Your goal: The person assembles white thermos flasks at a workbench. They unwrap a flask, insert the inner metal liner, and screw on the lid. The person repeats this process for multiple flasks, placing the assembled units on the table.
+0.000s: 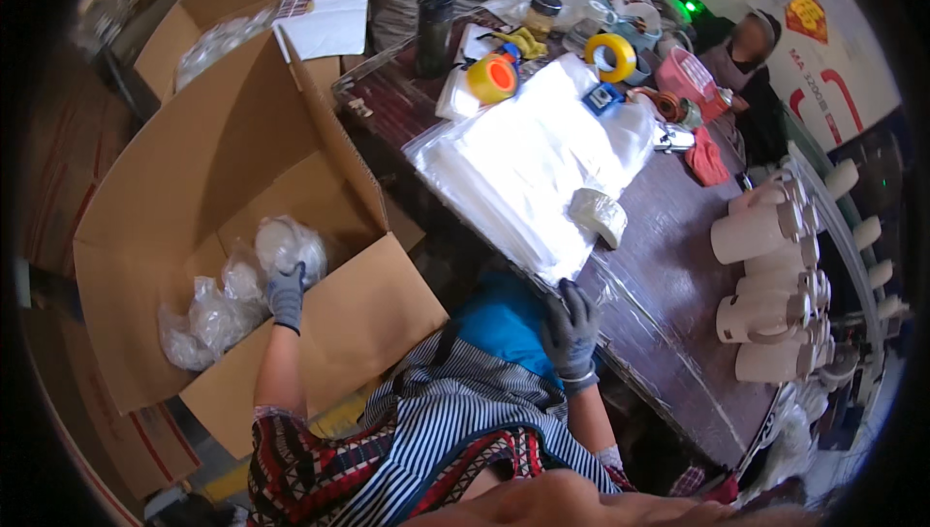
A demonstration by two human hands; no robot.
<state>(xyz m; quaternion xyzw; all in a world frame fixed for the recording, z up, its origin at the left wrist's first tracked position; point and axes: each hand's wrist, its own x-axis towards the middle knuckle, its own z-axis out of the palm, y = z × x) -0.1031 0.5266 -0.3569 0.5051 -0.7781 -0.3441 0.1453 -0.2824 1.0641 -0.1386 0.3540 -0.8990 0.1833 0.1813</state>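
My left hand (pixel 287 296), in a grey glove, reaches into an open cardboard box (pixel 329 309) at the left. Its fingers close on a rounded white thing in a clear plastic bag (pixel 288 244), whose exact kind the wrapping hides. More bagged things (pixel 215 319) lie beside it in the box. At the table's near edge rests my right hand (pixel 570 333), gloved too, fingers stretched out and holding nothing. Its fingertips are by the corner of a stack of clear plastic bags (pixel 513 159). A crumpled, clear-wrapped piece (pixel 599 215) lies on that stack.
White jugs (pixel 760 319) stand grouped on the dark table (pixel 668 285) at the right. Tape rolls (pixel 492 78), a dark bottle (pixel 435 31), a pink basket (pixel 686 77) and a red cloth (pixel 707 157) crowd the far side. Another person (pixel 751 52) is beyond. A second carton (pixel 179 38) stands behind the first.
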